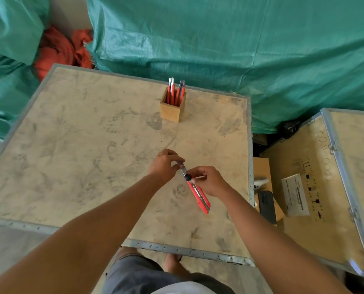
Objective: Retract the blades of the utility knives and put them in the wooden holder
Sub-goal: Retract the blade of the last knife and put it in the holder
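A red utility knife (199, 195) with a black round knob is held over the plywood crate top (81, 155), tilted with its metal tip toward the far left. My left hand (166, 164) pinches the metal tip end. My right hand (208, 181) grips the knife's middle, fingers by the knob. At the far side of the crate top stands the square wooden holder (170, 111) with several red utility knives (175, 92) upright in it. Whether the held knife's blade is out is hidden by my left fingers.
A second wooden crate (317, 187) lies to the right with a white label (294, 195). In the gap between crates sit a black phone (267, 206) and a cardboard box (261, 168). Green tarpaulin (240, 39) and orange cloth (60, 49) lie behind. My feet show below the near edge.
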